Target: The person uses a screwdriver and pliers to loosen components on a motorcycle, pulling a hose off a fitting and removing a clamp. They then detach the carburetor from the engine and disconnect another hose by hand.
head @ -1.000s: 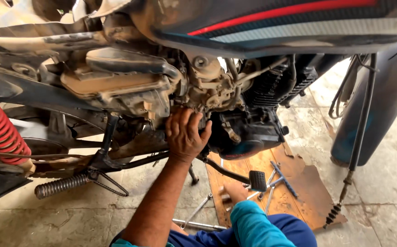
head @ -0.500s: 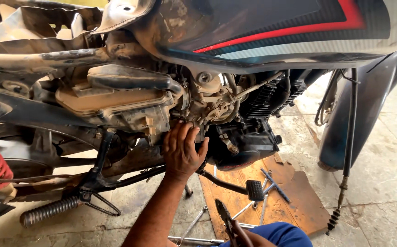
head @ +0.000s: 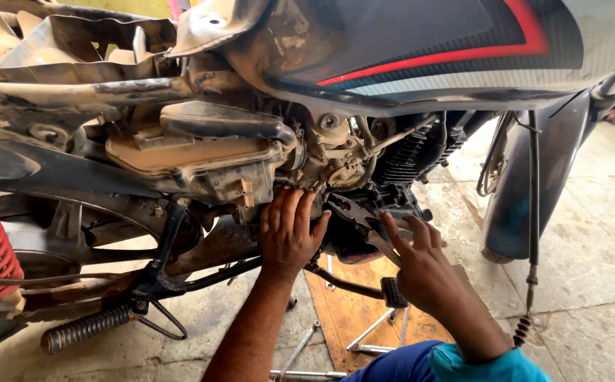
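The right hand point(head: 421, 265) has come up from below since a moment ago, and it now brings dark pliers point(head: 364, 223) to the engine. The left hand point(head: 290, 233) has stayed where it was, pressed flat against the dirty engine case point(head: 353, 244) under the dusty air box point(head: 194, 152).

The left hand's fingers are spread wide and hold nothing; they just lean on the metal. The right hand is wrapped around the pliers' handles, with the first finger pointing along them. I cannot tell if the pliers' jaws bite on anything.

The pliers sit in the middle of the motorbike's side, just right of the left hand and below the red-striped fuel tank point(head: 463, 49). They look hard, stiff and fairly heavy, maybe greasy, so they could slip. The handles are the best place to hold them, well back from the jaws.

Some long spanners point(head: 375, 329) lie on a wooden board point(head: 343, 311) on the floor underneath.
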